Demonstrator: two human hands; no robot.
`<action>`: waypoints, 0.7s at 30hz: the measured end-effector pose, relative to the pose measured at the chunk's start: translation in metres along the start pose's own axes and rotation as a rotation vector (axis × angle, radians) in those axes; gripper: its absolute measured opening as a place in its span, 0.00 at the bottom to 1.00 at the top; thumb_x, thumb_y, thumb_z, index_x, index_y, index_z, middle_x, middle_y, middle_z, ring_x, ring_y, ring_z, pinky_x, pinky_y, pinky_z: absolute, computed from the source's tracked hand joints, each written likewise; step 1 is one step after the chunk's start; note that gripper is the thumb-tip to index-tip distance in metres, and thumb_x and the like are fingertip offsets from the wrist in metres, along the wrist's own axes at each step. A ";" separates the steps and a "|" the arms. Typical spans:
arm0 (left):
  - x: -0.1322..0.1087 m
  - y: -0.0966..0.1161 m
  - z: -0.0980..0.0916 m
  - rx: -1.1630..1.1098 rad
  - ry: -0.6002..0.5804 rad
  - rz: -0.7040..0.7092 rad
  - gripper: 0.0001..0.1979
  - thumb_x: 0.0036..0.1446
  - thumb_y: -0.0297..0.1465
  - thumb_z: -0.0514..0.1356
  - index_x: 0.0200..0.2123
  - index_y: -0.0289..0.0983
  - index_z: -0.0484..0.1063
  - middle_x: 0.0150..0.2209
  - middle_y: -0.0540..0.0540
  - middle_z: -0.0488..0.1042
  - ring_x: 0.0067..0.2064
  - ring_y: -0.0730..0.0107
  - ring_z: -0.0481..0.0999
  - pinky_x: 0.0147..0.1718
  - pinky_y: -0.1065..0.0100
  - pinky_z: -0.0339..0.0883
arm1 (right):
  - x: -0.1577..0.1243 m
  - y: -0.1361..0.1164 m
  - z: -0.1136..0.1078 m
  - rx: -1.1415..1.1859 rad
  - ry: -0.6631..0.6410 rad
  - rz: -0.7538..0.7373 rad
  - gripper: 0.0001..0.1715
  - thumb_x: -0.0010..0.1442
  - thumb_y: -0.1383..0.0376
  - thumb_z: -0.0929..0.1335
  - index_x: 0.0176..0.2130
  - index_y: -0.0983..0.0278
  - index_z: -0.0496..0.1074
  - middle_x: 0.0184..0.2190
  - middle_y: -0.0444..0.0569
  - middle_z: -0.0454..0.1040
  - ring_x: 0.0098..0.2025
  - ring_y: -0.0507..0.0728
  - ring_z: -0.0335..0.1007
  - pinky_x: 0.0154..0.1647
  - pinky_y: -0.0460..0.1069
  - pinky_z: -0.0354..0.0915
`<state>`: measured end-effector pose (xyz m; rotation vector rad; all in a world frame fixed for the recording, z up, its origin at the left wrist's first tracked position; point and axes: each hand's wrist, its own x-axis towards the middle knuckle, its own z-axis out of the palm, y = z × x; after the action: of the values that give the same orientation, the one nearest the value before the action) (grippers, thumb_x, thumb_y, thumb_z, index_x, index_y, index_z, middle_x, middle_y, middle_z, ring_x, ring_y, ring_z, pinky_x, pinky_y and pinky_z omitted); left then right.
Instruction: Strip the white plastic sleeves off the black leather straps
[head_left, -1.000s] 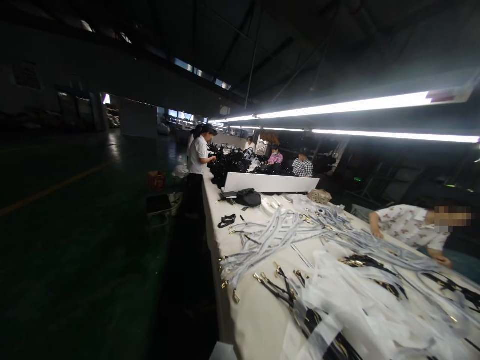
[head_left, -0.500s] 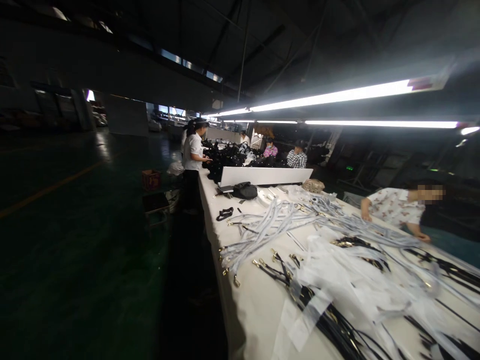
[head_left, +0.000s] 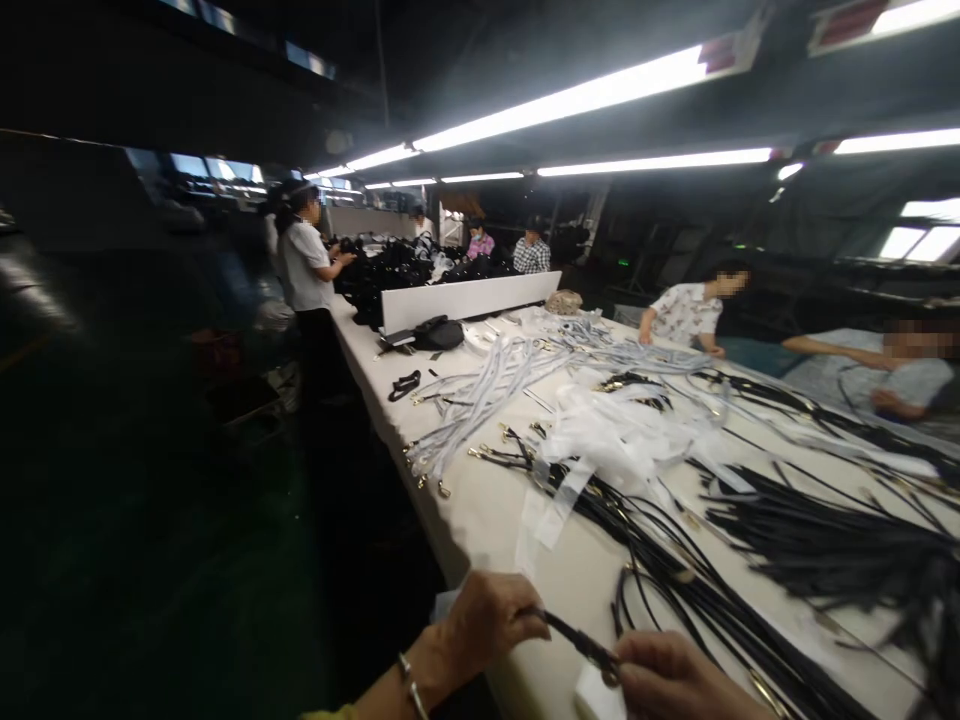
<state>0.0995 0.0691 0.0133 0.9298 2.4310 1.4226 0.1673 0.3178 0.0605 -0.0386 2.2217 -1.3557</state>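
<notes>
My left hand (head_left: 491, 625), with a bracelet at the wrist, is closed on one part of a thin black strap (head_left: 571, 634) at the bottom of the view. My right hand (head_left: 675, 675) pinches the same strap beside a small metal fitting. The strap stretches between them over the table's near edge. Just beyond lies a bundle of long black straps (head_left: 667, 570) with gold-coloured clasps. White translucent wrapping (head_left: 615, 430) covers part of that bundle.
Grey straps (head_left: 487, 390) lie across the white table (head_left: 480, 520), before a long white board (head_left: 472, 300). More black straps (head_left: 832, 540) spread at the right. Two people work across the table at the right; others stand farther back.
Both my hands have come into view at the bottom, holding a black strap. The view has swung right and down, showing another person and more black straps at the right.
</notes>
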 end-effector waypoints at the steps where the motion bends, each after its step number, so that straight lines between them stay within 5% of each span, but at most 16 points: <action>1: -0.001 0.000 0.000 -0.010 0.009 0.001 0.09 0.55 0.38 0.66 0.32 0.38 0.78 0.30 0.45 0.79 0.34 0.64 0.76 0.35 0.67 0.65 | -0.003 -0.001 -0.001 0.098 -0.028 0.018 0.33 0.53 0.38 0.67 0.33 0.65 0.74 0.21 0.47 0.74 0.17 0.48 0.60 0.19 0.45 0.56; 5: -0.003 0.002 -0.002 -0.081 0.001 -0.024 0.08 0.55 0.35 0.65 0.31 0.36 0.78 0.28 0.47 0.78 0.30 0.69 0.73 0.31 0.71 0.62 | -0.010 -0.020 -0.003 0.303 -0.113 -0.012 0.32 0.53 0.43 0.70 0.37 0.69 0.76 0.25 0.50 0.77 0.20 0.46 0.59 0.21 0.43 0.52; 9: -0.004 0.009 -0.002 -0.094 -0.012 -0.016 0.08 0.54 0.35 0.64 0.30 0.35 0.77 0.28 0.47 0.77 0.30 0.69 0.73 0.32 0.71 0.62 | -0.009 -0.028 -0.002 0.196 0.092 0.060 0.28 0.54 0.45 0.70 0.31 0.69 0.76 0.14 0.42 0.67 0.16 0.46 0.53 0.19 0.43 0.48; 13: -0.004 0.016 -0.001 -0.215 -0.034 -0.080 0.06 0.51 0.32 0.65 0.31 0.35 0.78 0.28 0.48 0.77 0.31 0.70 0.73 0.32 0.71 0.63 | -0.013 -0.026 0.000 0.094 0.118 0.030 0.23 0.59 0.49 0.67 0.32 0.67 0.75 0.16 0.42 0.68 0.17 0.48 0.55 0.20 0.44 0.50; 18: 0.000 0.019 0.010 -0.485 -0.273 -0.349 0.08 0.46 0.31 0.65 0.32 0.33 0.77 0.16 0.56 0.66 0.15 0.78 0.60 0.14 0.74 0.51 | -0.027 -0.036 0.014 -0.596 0.229 -0.255 0.14 0.64 0.63 0.63 0.32 0.65 0.75 0.25 0.48 0.76 0.25 0.51 0.64 0.28 0.47 0.52; 21: 0.002 0.020 0.011 -0.637 -0.331 -0.327 0.21 0.42 0.35 0.70 0.40 0.34 0.74 0.26 0.53 0.72 0.16 0.80 0.62 0.15 0.74 0.54 | -0.029 -0.038 0.023 -0.870 0.274 -0.376 0.14 0.65 0.66 0.61 0.33 0.64 0.73 0.27 0.51 0.76 0.27 0.52 0.66 0.29 0.49 0.50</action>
<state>0.1114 0.0849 0.0247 0.5300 1.6334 1.6050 0.1931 0.2890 0.0961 -0.6360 2.9812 -0.4580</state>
